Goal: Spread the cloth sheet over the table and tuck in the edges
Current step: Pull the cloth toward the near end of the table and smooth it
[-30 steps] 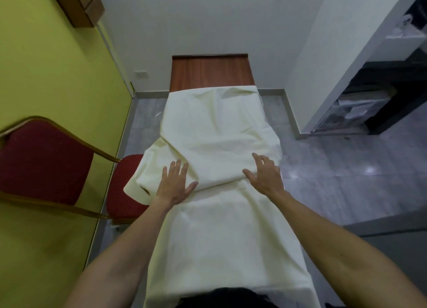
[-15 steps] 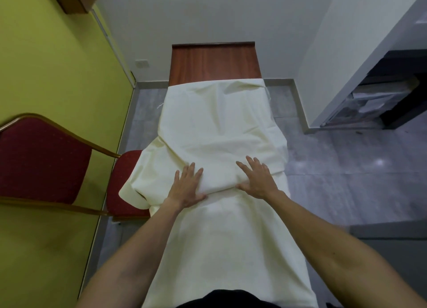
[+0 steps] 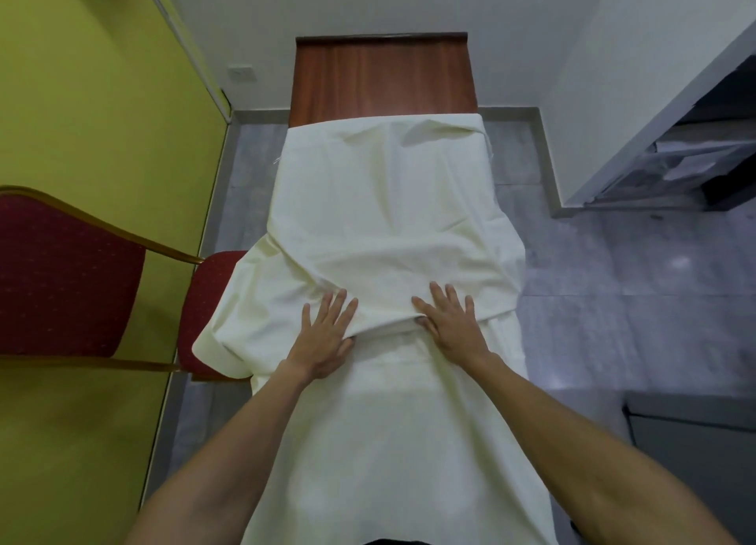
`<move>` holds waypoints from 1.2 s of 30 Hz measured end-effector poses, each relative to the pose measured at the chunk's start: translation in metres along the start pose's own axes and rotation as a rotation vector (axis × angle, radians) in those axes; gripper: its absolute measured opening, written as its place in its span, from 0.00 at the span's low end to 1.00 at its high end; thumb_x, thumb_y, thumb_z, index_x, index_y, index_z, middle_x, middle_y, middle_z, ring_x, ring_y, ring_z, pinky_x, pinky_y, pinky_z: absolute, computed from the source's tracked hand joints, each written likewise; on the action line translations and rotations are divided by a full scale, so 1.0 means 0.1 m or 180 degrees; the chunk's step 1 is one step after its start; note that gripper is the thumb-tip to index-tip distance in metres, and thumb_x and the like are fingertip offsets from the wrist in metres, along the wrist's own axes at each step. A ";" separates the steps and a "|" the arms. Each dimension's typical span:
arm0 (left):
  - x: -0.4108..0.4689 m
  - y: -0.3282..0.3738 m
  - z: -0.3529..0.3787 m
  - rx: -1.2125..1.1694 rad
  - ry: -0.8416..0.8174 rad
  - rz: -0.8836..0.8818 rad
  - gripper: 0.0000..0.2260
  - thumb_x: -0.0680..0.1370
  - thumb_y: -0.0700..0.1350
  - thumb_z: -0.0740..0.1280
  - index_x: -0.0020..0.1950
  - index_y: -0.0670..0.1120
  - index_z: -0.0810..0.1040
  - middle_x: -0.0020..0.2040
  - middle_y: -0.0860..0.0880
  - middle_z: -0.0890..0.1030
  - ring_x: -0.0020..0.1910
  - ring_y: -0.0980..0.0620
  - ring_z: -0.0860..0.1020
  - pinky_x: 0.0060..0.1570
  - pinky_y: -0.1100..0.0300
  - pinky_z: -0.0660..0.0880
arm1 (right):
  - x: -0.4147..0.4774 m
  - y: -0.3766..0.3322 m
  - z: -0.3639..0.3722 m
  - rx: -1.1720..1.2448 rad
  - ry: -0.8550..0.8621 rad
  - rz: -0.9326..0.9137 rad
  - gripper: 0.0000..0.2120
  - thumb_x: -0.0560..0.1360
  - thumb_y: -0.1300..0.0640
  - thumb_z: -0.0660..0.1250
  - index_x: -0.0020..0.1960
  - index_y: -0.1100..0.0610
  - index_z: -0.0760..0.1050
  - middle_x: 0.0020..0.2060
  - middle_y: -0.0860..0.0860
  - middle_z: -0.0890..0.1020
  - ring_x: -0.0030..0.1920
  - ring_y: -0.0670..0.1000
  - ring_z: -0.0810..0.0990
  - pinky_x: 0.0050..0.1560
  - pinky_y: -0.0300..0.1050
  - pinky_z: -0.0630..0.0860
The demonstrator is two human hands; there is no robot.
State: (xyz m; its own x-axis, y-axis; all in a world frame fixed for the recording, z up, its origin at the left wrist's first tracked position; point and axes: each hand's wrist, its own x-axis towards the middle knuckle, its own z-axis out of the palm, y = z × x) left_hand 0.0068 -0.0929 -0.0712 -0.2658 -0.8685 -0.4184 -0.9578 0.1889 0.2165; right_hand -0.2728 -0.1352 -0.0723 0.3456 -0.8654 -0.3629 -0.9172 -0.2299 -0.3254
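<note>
Both hands lie flat and a little apart on the cloth sheet (image 3: 388,201). The left hand (image 3: 327,336) and right hand (image 3: 454,327) have straight, spread fingers pressing on the upper layer where it doubles back over the layer beneath. Each thumb sits right at that folded edge, but I cannot tell whether either is slipped under it to pinch. The cream sheet runs lengthwise down the narrow table (image 3: 384,78), from the person's body to a wrinkled far hem that stops short of the end, so a stretch of bare reddish wood shows beyond it. Across the middle the cloth is doubled and creased, and a loose corner spills off the left side, over the seat of the red chair (image 3: 61,278) standing by the yellow wall (image 3: 82,94). Along the right side the sheet hangs free above the grey floor (image 3: 613,278). By my reading the spreading is only partly done: the folded portion needs opening out and drawing toward the far end, the left corner needs squaring up, and no edge looks tucked yet.
</note>
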 end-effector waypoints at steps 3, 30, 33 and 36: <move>0.21 -0.09 -0.10 -0.0036 0.0068 0.0033 0.36 0.74 0.60 0.37 0.81 0.48 0.45 0.81 0.47 0.41 0.80 0.46 0.41 0.74 0.35 0.47 | 0.15 0.03 0.01 0.0148 0.0177 0.0010 0.42 0.74 0.29 0.28 0.76 0.44 0.63 0.80 0.53 0.57 0.80 0.61 0.51 0.74 0.68 0.49; 0.63 -0.33 -0.35 0.0362 -0.0005 0.0212 0.38 0.76 0.65 0.45 0.81 0.45 0.45 0.81 0.44 0.42 0.80 0.45 0.41 0.75 0.36 0.46 | 0.58 0.19 -0.26 0.0081 -0.0233 0.0045 0.34 0.78 0.31 0.51 0.80 0.45 0.57 0.81 0.50 0.50 0.81 0.57 0.46 0.75 0.67 0.43; 0.40 -0.38 -0.34 0.0430 0.0193 0.0227 0.39 0.77 0.65 0.53 0.80 0.43 0.48 0.81 0.42 0.46 0.80 0.43 0.45 0.75 0.37 0.50 | 0.44 0.32 -0.33 -0.0119 -0.0208 -0.0108 0.35 0.78 0.37 0.62 0.80 0.50 0.58 0.81 0.56 0.53 0.80 0.60 0.49 0.76 0.62 0.47; 0.14 -0.54 -0.23 0.0521 0.0192 0.0170 0.40 0.77 0.64 0.58 0.80 0.41 0.49 0.81 0.40 0.47 0.80 0.41 0.47 0.75 0.39 0.50 | 0.21 0.53 -0.29 -0.0360 -0.0144 -0.0121 0.34 0.79 0.40 0.64 0.79 0.53 0.59 0.80 0.59 0.56 0.79 0.63 0.53 0.76 0.63 0.50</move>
State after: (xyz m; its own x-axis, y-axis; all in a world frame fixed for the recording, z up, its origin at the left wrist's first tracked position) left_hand 0.0575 -0.1258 -0.0684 -0.3143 -0.8803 -0.3555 -0.9488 0.3031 0.0885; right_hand -0.3195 -0.1781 -0.0721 0.3869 -0.8347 -0.3920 -0.9189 -0.3131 -0.2402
